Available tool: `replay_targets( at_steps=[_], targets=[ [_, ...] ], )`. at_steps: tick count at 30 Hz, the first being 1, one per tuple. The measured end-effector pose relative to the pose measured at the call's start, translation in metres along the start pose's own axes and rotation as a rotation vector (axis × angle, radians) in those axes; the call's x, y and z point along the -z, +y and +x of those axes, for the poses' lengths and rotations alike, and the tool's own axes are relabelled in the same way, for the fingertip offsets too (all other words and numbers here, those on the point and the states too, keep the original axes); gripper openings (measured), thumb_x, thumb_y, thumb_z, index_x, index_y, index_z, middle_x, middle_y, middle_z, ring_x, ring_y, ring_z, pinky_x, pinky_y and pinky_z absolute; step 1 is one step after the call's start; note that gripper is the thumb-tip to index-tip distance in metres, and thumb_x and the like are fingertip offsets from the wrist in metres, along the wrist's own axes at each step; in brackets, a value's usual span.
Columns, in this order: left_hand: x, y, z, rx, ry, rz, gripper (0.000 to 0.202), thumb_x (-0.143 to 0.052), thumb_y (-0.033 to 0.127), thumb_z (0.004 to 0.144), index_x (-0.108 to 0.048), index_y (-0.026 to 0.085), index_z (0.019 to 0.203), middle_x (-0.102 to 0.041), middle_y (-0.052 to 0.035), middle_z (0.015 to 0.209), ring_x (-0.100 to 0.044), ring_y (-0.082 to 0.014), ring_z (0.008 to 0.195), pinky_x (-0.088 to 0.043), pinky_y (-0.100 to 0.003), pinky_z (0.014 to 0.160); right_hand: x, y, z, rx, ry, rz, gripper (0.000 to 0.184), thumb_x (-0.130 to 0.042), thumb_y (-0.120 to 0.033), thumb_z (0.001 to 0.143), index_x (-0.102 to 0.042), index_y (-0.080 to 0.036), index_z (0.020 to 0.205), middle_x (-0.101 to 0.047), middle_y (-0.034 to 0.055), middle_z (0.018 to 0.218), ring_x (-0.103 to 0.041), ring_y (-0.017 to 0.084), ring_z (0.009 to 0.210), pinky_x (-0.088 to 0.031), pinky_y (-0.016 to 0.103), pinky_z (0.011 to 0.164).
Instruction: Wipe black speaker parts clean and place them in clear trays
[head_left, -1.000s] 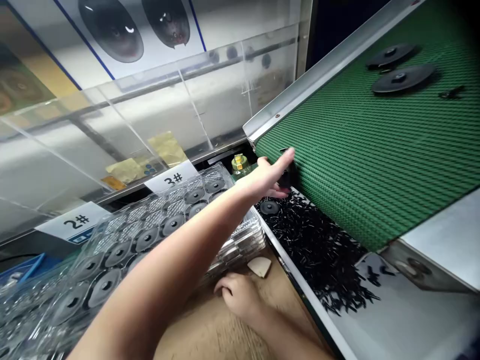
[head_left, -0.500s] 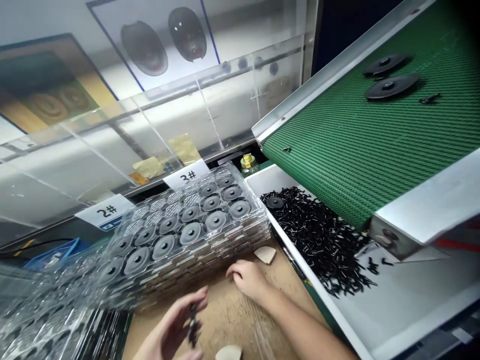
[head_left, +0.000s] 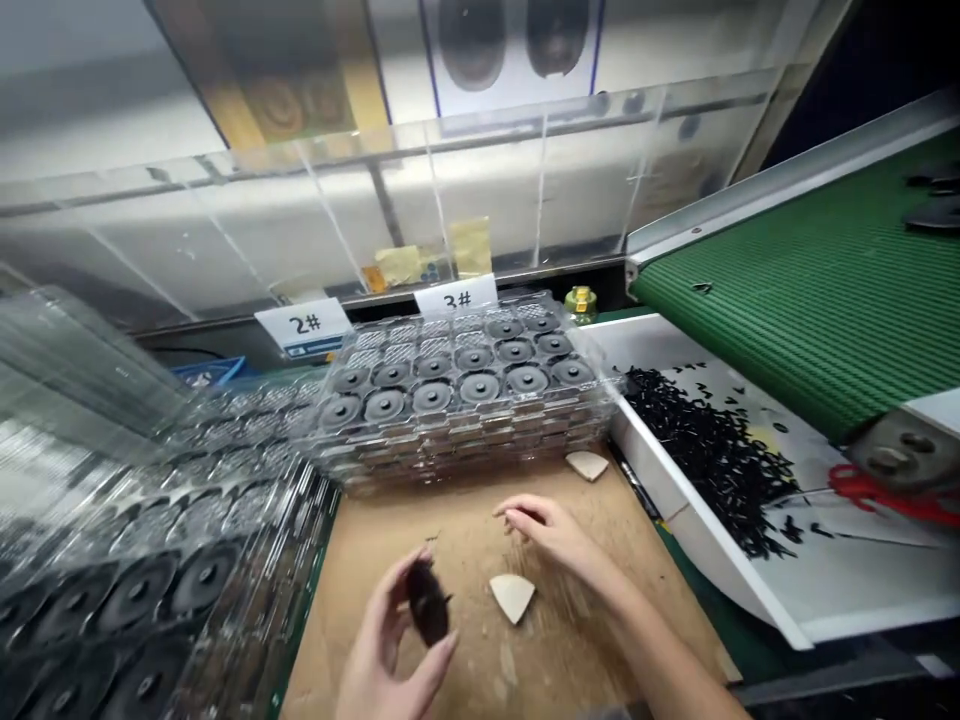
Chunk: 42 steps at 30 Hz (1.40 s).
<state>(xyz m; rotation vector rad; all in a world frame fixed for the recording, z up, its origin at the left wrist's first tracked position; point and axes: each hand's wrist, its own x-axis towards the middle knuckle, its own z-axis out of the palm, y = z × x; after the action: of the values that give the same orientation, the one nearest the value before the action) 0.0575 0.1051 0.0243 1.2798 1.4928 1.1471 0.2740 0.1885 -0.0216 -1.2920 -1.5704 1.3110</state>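
Note:
My left hand (head_left: 390,650) holds a black round disc (head_left: 427,605) upright between thumb and fingers, low over the brown cardboard-covered bench (head_left: 480,520). My right hand (head_left: 551,532) rests on the bench a little to the right, fingers curled and spread, holding nothing that I can see. A beige wedge-shaped piece (head_left: 514,597) lies between the two hands. Behind them stands a stack of clear plastic trays (head_left: 465,400) with black discs seated in the top tray's pockets.
More clear trays with discs (head_left: 150,580) sit at the left. A white tray (head_left: 750,560) at the right holds a heap of small black scraps (head_left: 712,450). Above it runs a green conveyor belt (head_left: 810,300). Labels 2# (head_left: 304,323) and 3# (head_left: 457,298) stand behind.
My left hand drew back from the conveyor's end with a black disc and now holds it over the bench. The view swung left and down; my right hand has hardly moved.

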Motion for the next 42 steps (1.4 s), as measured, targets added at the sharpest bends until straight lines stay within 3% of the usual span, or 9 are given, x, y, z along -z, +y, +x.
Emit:
replay_targets(
  at_steps=[3, 6, 12, 18, 23, 27, 31, 37, 42],
  targets=[
    [-0.014, 0.017, 0.003, -0.13, -0.146, 0.093, 0.055, -0.069, 0.036, 0.073, -0.052, 0.028, 0.124, -0.058, -0.009, 0.129, -0.054, -0.0272, 0.119, -0.045, -0.039, 0.099, -0.019, -0.023, -0.051, -0.02, -0.059, 0.161, 0.055, -0.033, -0.059, 0.093, -0.063, -0.016, 0.109, -0.064, 0.0047, 0.079, -0.058, 0.014, 0.067, -0.05, 0.031, 0.068],
    [-0.012, 0.017, -0.004, -0.156, -0.185, 0.092, 0.057, -0.07, 0.033, 0.074, -0.05, 0.028, 0.127, -0.057, -0.0098, 0.131, -0.055, -0.0282, 0.118, -0.045, -0.04, 0.096, -0.038, -0.042, -0.085, -0.065, -0.09, 0.261, 0.064, -0.038, -0.073, 0.083, -0.064, -0.019, 0.108, -0.062, 0.0036, 0.078, -0.054, 0.014, 0.062, -0.048, 0.031, 0.067],
    [0.015, -0.007, -0.025, -0.092, -0.21, 0.093, 0.056, -0.071, 0.032, 0.073, -0.052, 0.03, 0.126, -0.059, -0.009, 0.13, -0.052, -0.0301, 0.121, -0.041, -0.045, 0.1, -0.086, -0.053, -0.089, -0.194, -0.106, 0.368, 0.049, -0.046, -0.064, 0.085, -0.064, -0.02, 0.078, -0.053, 0.001, 0.067, -0.051, 0.015, 0.064, -0.044, 0.028, 0.063],
    [0.046, -0.038, -0.026, 0.268, -0.36, -0.564, 0.077, -0.079, 0.045, 0.061, -0.049, 0.029, 0.13, -0.054, -0.0107, 0.138, -0.048, -0.0306, 0.128, -0.039, -0.041, 0.105, -0.122, -0.054, -0.079, -0.313, -0.125, 0.447, 0.05, -0.041, -0.063, 0.086, -0.055, -0.017, 0.071, -0.054, 0.0016, 0.058, -0.042, 0.01, 0.045, -0.038, 0.024, 0.048],
    [0.053, -0.056, -0.024, 0.44, -0.423, -0.912, 0.073, -0.083, 0.043, 0.055, -0.056, 0.03, 0.122, -0.061, -0.0096, 0.13, -0.062, -0.0273, 0.108, -0.055, -0.029, 0.072, -0.147, -0.052, -0.081, -0.351, -0.119, 0.317, 0.059, -0.028, -0.061, 0.092, -0.06, -0.014, 0.078, -0.057, 0.0035, 0.054, -0.038, 0.009, 0.036, -0.038, 0.025, 0.043],
    [0.054, -0.058, -0.023, 0.535, -0.266, -1.057, 0.07, -0.084, 0.041, 0.054, -0.058, 0.027, 0.117, -0.065, -0.0061, 0.121, -0.061, -0.023, 0.111, -0.049, -0.028, 0.092, -0.129, -0.033, -0.088, -0.27, 0.078, 0.001, 0.055, -0.034, -0.06, 0.091, -0.067, -0.017, 0.094, -0.063, 0.0082, 0.076, -0.057, 0.017, 0.061, -0.049, 0.035, 0.066],
    [0.057, -0.065, -0.02, 0.549, -0.218, -1.164, 0.068, -0.085, 0.038, 0.052, -0.06, 0.028, 0.114, -0.065, -0.0046, 0.119, -0.061, -0.0268, 0.112, -0.044, -0.039, 0.102, -0.091, 0.001, -0.094, -0.177, 0.357, -0.4, 0.046, -0.055, -0.056, 0.082, -0.064, -0.024, 0.114, -0.053, 0.0139, 0.116, -0.044, 0.033, 0.112, -0.029, 0.056, 0.1],
    [0.058, -0.065, -0.017, 0.508, -0.264, -1.295, 0.058, -0.083, 0.032, 0.06, -0.062, 0.03, 0.114, -0.064, -0.0032, 0.121, -0.063, -0.0258, 0.109, -0.05, -0.037, 0.095, -0.087, 0.04, -0.086, -0.088, 0.419, -0.676, 0.048, -0.055, -0.05, 0.083, -0.062, -0.018, 0.117, -0.047, 0.0177, 0.121, -0.045, 0.035, 0.11, -0.036, 0.058, 0.095],
    [0.061, -0.053, -0.019, 0.476, -0.348, -1.31, 0.056, -0.083, 0.028, 0.06, -0.064, 0.03, 0.114, -0.066, -0.002, 0.122, -0.061, -0.0232, 0.113, -0.047, -0.028, 0.096, -0.077, 0.04, -0.068, -0.034, 0.459, -0.682, 0.037, -0.043, -0.043, 0.09, -0.066, -0.017, 0.105, -0.055, 0.0146, 0.103, -0.054, 0.029, 0.096, -0.046, 0.049, 0.086]
  ],
)
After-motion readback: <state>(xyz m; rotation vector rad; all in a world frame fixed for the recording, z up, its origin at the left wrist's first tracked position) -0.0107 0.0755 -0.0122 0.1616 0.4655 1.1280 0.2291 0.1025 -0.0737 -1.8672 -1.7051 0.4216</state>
